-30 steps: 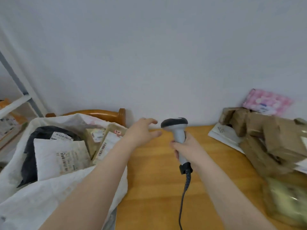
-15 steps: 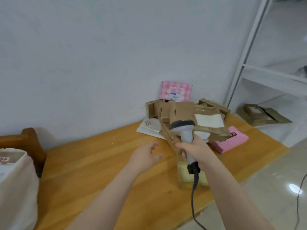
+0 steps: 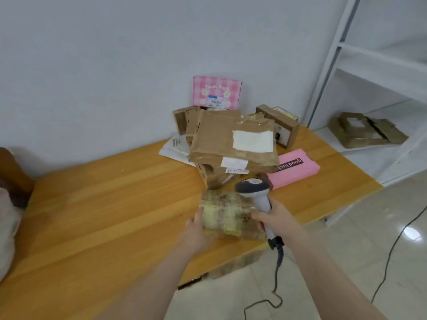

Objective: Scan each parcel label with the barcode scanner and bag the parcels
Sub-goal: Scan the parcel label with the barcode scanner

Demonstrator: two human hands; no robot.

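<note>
My right hand [image 3: 276, 217] grips the grey handle of the barcode scanner [image 3: 255, 192], whose dark head hangs over a small tape-wrapped brown parcel [image 3: 227, 213] near the table's front edge. My left hand [image 3: 196, 229] holds that parcel's left end. Behind it is a pile of parcels: a large brown box with a white label [image 3: 233, 139] on top, a pink mailer [image 3: 293, 168] to its right, a pink checked box [image 3: 216, 92] against the wall. The white bag's edge [image 3: 5, 229] shows at the far left.
The wooden table [image 3: 104, 204] ends at its right edge near white metal shelving [image 3: 379, 72], which bears flattened brown cartons [image 3: 367, 130]. The scanner cable [image 3: 279, 273] drops to the tiled floor. A wooden chair back [image 3: 11, 174] stands at the left.
The view has swung right, from the bag to the parcel pile. My left hand has reached forward and taken hold of the small taped parcel; the scanner has come over it.
</note>
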